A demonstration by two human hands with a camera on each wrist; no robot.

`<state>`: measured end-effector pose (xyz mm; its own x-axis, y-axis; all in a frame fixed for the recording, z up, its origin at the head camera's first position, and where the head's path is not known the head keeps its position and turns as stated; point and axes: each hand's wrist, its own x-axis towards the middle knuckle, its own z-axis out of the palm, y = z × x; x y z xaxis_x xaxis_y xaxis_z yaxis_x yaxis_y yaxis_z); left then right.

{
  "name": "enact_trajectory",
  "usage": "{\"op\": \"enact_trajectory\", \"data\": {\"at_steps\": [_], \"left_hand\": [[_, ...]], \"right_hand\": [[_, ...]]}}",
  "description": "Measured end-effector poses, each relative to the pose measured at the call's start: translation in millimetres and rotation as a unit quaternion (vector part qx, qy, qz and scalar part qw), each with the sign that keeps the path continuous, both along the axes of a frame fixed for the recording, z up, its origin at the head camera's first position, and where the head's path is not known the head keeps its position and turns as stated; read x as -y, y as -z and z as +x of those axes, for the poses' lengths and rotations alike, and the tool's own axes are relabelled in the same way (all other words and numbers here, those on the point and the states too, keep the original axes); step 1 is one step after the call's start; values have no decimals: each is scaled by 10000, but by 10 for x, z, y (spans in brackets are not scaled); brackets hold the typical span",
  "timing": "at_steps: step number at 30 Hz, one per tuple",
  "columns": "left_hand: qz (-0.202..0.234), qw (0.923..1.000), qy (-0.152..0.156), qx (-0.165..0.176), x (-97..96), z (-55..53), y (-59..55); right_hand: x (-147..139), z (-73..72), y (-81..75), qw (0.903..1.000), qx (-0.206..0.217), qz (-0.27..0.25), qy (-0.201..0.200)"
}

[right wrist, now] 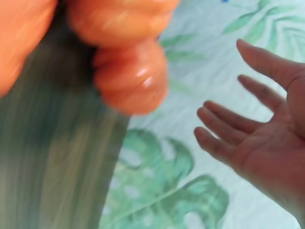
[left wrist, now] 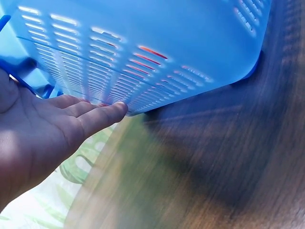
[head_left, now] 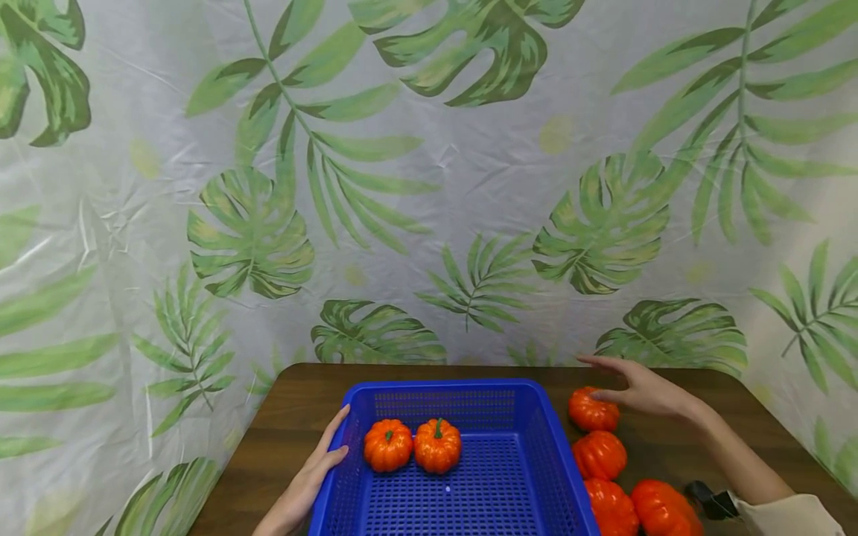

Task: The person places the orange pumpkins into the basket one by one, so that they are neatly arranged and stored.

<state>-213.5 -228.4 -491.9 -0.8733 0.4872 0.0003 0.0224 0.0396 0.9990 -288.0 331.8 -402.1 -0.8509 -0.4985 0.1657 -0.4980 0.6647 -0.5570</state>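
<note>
Two small orange pumpkins (head_left: 388,445) with green stems sit side by side in the blue plastic basket (head_left: 439,385). Against the basket's left side rests my left hand (head_left: 310,470), its fingers (left wrist: 102,118) extended along the slotted outer wall. On the right, my right hand (head_left: 640,387) hovers with spread fingers by the farthest loose pumpkin (head_left: 590,415), partly overlapping it in the head view. Nothing lies between those fingers in the right wrist view, where the hand (right wrist: 267,138) is apart from the pumpkins.
More orange-red pumpkins, a middle one (head_left: 599,455) and nearer ones (head_left: 663,509), line the basket's right side on the brown wooden table (head_left: 268,432). A leaf-patterned sheet (head_left: 482,186) hangs behind the table. A black device (head_left: 712,500) shows at the right wrist.
</note>
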Motion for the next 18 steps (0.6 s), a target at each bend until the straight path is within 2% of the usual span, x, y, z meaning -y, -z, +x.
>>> {"op": "enact_trajectory", "data": {"at_steps": [4, 8, 14, 18], "left_hand": [[-2, 10000, 22, 21, 6, 8, -4], [-2, 10000, 44, 25, 8, 12, -7], [-17, 10000, 33, 19, 1, 13, -9], [-33, 10000, 19, 22, 4, 16, -6]], "right_hand": [[-172, -24, 125, 9998, -184, 76, -7], [-311, -52, 246, 9998, -168, 12, -50], [-415, -90, 407, 9999, -61, -94, -128], [-454, -127, 506, 9993, 239, -216, -190]]}}
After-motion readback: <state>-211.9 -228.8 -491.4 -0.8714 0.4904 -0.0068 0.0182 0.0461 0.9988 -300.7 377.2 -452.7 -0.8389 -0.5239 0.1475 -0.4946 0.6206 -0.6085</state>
